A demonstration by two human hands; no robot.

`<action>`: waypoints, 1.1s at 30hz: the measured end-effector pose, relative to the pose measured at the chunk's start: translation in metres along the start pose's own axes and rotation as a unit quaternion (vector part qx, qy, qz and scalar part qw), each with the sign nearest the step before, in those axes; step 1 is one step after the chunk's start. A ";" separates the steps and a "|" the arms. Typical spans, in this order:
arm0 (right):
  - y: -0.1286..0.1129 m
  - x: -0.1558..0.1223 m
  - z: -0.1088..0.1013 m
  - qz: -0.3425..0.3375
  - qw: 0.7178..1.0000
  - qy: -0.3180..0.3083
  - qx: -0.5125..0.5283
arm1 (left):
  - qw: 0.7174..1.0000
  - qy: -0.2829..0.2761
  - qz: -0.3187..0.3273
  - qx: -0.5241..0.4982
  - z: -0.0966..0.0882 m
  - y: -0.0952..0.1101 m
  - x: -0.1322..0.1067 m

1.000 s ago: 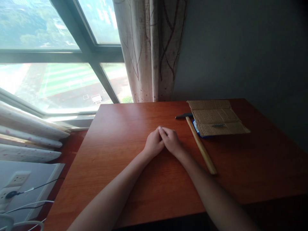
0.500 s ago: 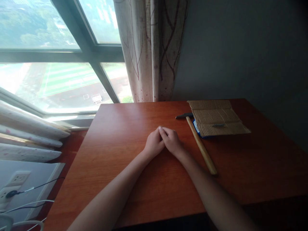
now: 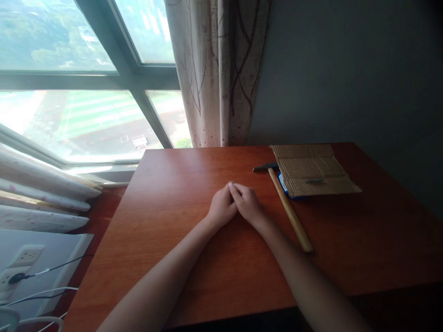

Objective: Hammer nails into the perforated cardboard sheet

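My left hand (image 3: pixel 222 205) and my right hand (image 3: pixel 246 201) are clasped together above the middle of the wooden table (image 3: pixel 155 212). Both are closed, the thumbs meeting at the top, and no object shows between them. To the right of my right hand lies a hammer (image 3: pixel 290 210), its wooden handle slanting toward me. Its dark metal head points left and is partly covered by a folded piece of corrugated cardboard (image 3: pixel 311 161). Small metal pieces, perhaps screws or nails (image 3: pixel 314 180), rest on the cardboard. A blue item with a white label (image 3: pixel 283 182) peeks out beneath it.
A window (image 3: pixel 100 115) with grey frames is at the left, with a patterned curtain (image 3: pixel 207 69) beside it. A dark wall (image 3: pixel 328 69) rises behind the table. At the lower left, a wall socket (image 3: pixel 26 256) has a black plug and cables.
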State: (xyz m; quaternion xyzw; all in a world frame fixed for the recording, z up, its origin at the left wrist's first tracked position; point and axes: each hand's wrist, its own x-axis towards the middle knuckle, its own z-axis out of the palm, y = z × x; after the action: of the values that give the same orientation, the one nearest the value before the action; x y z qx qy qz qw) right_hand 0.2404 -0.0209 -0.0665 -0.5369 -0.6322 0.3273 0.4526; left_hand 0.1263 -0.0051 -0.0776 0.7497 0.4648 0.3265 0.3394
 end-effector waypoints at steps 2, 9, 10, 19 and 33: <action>0.000 0.000 0.000 -0.001 1.000 0.000 0.000 | 1.000 0.000 0.002 -0.002 0.000 0.000 0.000; 0.001 0.000 0.000 -0.010 1.000 0.001 -0.011 | 1.000 -0.003 0.003 -0.001 0.001 -0.001 0.000; 0.001 0.000 0.000 -0.011 1.000 0.002 -0.013 | 1.000 -0.003 0.003 -0.001 0.001 -0.001 0.000; 0.000 -0.002 0.002 -0.017 1.000 0.008 -0.007 | 1.000 -0.010 0.010 -0.001 0.000 -0.001 0.000; -0.003 -0.002 -0.001 -0.046 0.997 0.024 -0.064 | 1.000 -0.020 0.023 -0.005 0.000 -0.002 -0.001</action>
State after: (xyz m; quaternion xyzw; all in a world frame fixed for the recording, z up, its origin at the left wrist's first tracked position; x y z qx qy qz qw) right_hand 0.2398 -0.0239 -0.0640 -0.5428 -0.6648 0.2526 0.4468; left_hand 0.1248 -0.0052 -0.0790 0.7650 0.4387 0.3217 0.3446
